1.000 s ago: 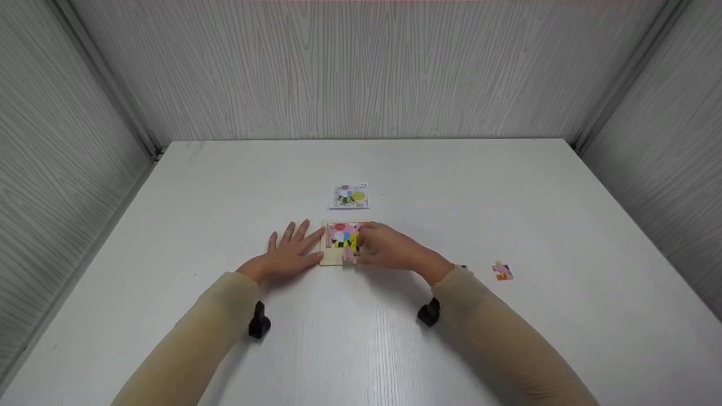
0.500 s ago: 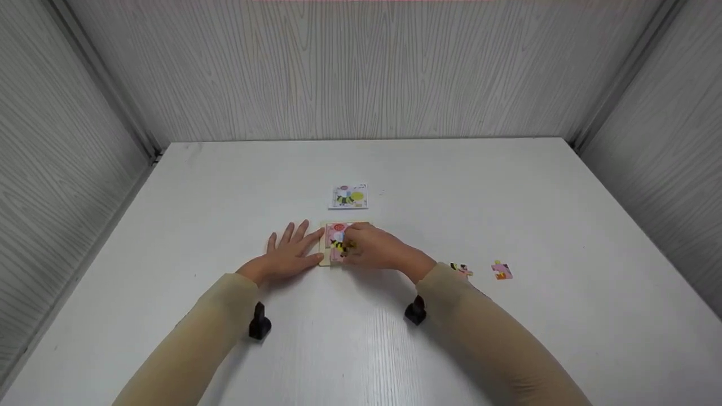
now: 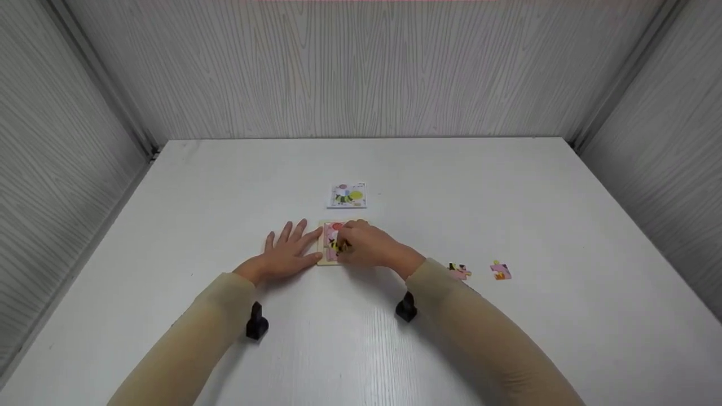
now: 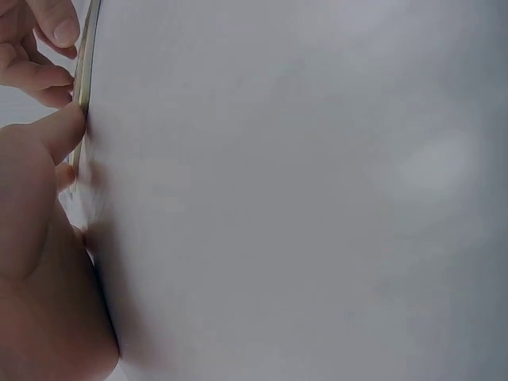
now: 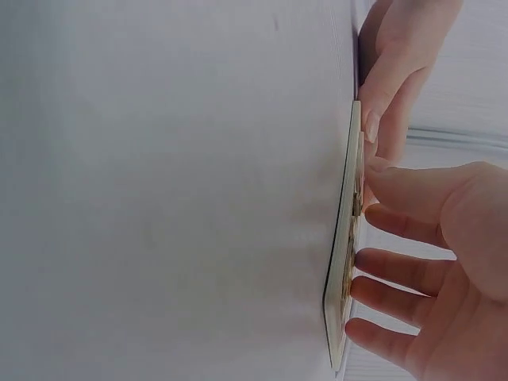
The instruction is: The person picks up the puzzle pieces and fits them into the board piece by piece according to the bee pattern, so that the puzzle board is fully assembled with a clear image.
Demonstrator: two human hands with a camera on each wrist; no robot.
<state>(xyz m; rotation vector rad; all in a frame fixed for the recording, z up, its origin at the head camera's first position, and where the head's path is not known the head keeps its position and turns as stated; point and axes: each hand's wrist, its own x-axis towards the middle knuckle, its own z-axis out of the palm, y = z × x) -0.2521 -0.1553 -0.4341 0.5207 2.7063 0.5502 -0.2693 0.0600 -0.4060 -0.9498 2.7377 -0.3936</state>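
Observation:
A small wooden puzzle board [image 3: 321,248] with a bee picture lies on the table. My left hand [image 3: 286,256] lies spread beside it, thumb and forefinger touching its left edge. Over the board's right part, my right hand [image 3: 369,245] is bent down. Its thumb and forefinger pinch a pink puzzle piece [image 3: 331,255] at the lower left of the board. In the right wrist view, the thumb [image 5: 397,186] and forefinger are at that piece, which sits slightly raised; the other fingertips rest on the board. My right hand hides much of the picture.
Two loose puzzle pieces lie to the right: one [image 3: 459,271] close to the right sleeve, the other [image 3: 500,270] farther right. A square bee picture card [image 3: 347,195] lies behind the board. Pale wood-grain walls enclose the white table [image 3: 225,169].
My right hand has moved left across the board with the pink puzzle piece, uncovering a loose piece by the sleeve. My left hand has stayed at the board's edge.

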